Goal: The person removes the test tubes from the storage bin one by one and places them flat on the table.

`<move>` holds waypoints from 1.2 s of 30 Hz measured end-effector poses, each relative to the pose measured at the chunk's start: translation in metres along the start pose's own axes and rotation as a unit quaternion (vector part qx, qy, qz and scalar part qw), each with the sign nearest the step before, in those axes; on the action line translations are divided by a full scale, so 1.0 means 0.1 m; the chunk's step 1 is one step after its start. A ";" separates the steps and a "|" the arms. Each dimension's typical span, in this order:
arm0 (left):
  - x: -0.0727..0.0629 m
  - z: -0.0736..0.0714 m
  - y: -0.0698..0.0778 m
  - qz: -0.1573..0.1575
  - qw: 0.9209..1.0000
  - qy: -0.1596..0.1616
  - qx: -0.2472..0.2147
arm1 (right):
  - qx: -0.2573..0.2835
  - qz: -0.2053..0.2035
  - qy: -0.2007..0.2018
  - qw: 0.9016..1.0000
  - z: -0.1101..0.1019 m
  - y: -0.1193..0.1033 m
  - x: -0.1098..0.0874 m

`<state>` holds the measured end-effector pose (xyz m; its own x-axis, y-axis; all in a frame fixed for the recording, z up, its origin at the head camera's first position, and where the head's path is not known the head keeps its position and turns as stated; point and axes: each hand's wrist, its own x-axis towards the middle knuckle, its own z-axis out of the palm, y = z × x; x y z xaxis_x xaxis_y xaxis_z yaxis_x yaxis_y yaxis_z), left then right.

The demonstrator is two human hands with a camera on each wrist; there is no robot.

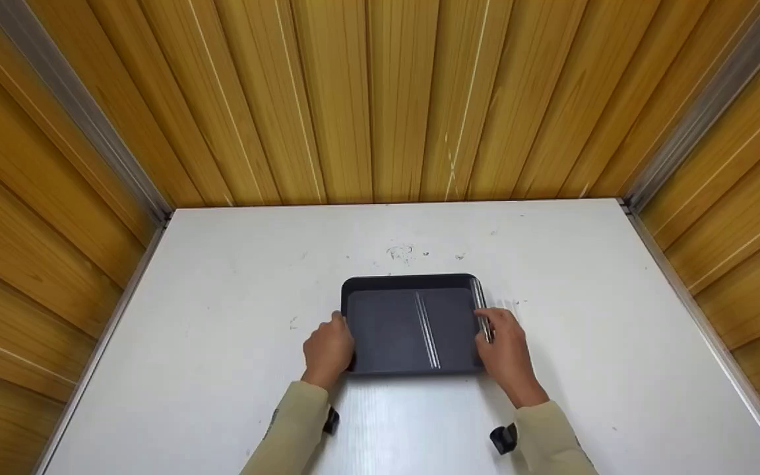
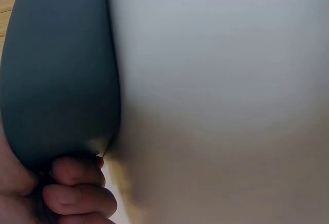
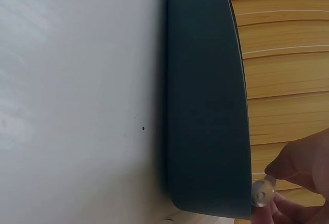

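A dark grey rectangular tray sits on the white table, its side wall large in both wrist views. My left hand grips the tray's left rim, with curled fingers at its edge in the left wrist view. Along the right rim, my right hand pinches a clear rod between thumb and fingers. The rod's round end shows beside the tray corner in the right wrist view. Another clear rod lies lengthwise inside the tray, right of its middle.
The white table has small dark scuff marks behind the tray. Wood-patterned panels stand at the back and both sides, with grey metal strips at the corners. A black device is worn at the right wrist.
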<state>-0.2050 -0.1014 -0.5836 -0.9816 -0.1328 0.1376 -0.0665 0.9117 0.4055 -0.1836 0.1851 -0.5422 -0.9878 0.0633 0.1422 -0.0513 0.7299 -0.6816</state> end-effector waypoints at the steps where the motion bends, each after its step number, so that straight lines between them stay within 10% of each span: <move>1: 0.00 0.00 0.00 0.004 1.000 0.005 0.003 | -0.002 0.001 0.001 1.000 0.00 0.01 0.00; 36: 0.00 0.00 0.02 0.005 1.000 0.001 0.022 | -0.025 0.032 0.036 0.999 -0.29 0.48 -0.09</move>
<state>-0.2047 -0.0995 -0.5827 -0.9819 -0.1237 0.1433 -0.0639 0.9290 0.3644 -0.1728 0.2398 -0.5555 -0.9757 0.1579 0.1516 0.0208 0.7562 -0.6540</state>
